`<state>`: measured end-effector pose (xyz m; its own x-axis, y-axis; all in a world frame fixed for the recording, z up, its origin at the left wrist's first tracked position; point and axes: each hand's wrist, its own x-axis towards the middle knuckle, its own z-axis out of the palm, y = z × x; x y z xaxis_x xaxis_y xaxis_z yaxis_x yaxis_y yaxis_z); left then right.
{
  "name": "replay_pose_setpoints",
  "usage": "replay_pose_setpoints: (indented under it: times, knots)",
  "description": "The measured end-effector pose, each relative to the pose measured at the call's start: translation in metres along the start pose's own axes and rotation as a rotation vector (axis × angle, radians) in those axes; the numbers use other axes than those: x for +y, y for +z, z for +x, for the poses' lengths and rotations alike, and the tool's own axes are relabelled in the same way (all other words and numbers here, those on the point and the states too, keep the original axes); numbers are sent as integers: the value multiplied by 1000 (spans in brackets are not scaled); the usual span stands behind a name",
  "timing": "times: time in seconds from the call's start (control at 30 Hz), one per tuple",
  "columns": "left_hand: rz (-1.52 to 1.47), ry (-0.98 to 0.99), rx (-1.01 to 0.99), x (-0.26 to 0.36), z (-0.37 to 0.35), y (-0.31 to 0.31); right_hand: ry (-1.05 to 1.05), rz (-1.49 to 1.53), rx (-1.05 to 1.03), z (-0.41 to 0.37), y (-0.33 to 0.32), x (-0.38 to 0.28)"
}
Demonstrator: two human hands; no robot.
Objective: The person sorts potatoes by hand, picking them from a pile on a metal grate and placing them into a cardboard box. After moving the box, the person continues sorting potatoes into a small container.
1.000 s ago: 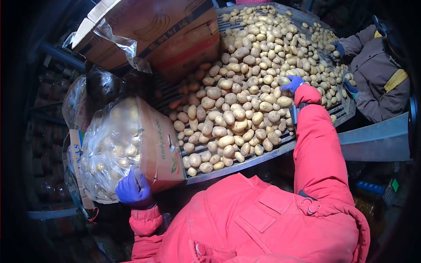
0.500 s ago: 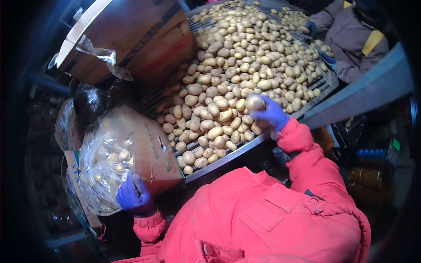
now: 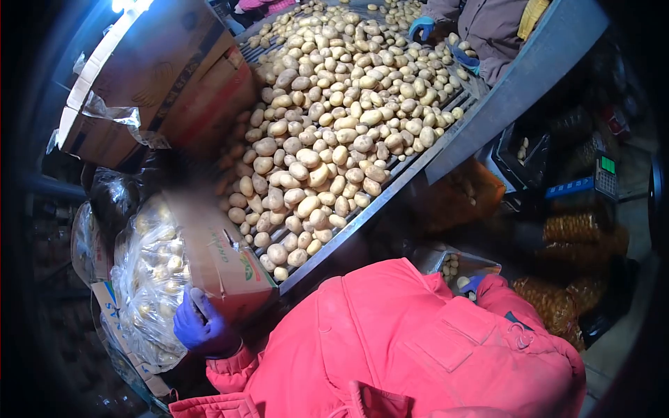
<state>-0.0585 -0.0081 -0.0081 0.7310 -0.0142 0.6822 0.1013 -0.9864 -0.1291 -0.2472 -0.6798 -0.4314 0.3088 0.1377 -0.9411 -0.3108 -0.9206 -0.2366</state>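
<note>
My right hand (image 3: pixel 473 284), in a purple glove, is low at the right over a plastic-lined box (image 3: pixel 488 265) with small potatoes inside. A pale potato (image 3: pixel 463 282) shows at its fingers; my sleeve hides much of this hand. At the lower left, my left hand (image 3: pixel 203 324) has curled fingers and is beside a cardboard box (image 3: pixel 237 261). Potatoes under clear plastic (image 3: pixel 150 292) fill that box. Whether the left fingers hold anything is hidden. A large heap of potatoes (image 3: pixel 313 174) lies on the slatted metal table ahead.
A large carton (image 3: pixel 153 76) stands at the upper left. Across the table, a co-worker's gloved hands (image 3: pixel 421 29) are near the potatoes. A metal rail (image 3: pixel 516 90) edges the right side. Filled net sacks (image 3: pixel 571 228) and a scale (image 3: pixel 605 177) are at the right.
My right hand has gone from above the heap, where it held a potato, down and right to the lined box. The view has shifted; my left hand stays by the cardboard box.
</note>
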Motion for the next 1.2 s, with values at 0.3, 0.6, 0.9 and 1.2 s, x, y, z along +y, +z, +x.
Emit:
replay_pose_setpoints:
  times: [0.3, 0.6, 0.9, 1.2]
  knots:
    - [-64, 8, 35, -2, -1, 0, -477, 428, 1027, -8, -167, -185]
    - [104, 30, 66, -9, -8, 8, -638, 143, 1490, 26, -380, -413]
    - [139, -1, 9, -10, -5, 8, -481, -158, 1143, 25, -454, -436]
    - [187, -27, -10, -2, -1, 5, -771, 1, 1123, 78, -462, -405]
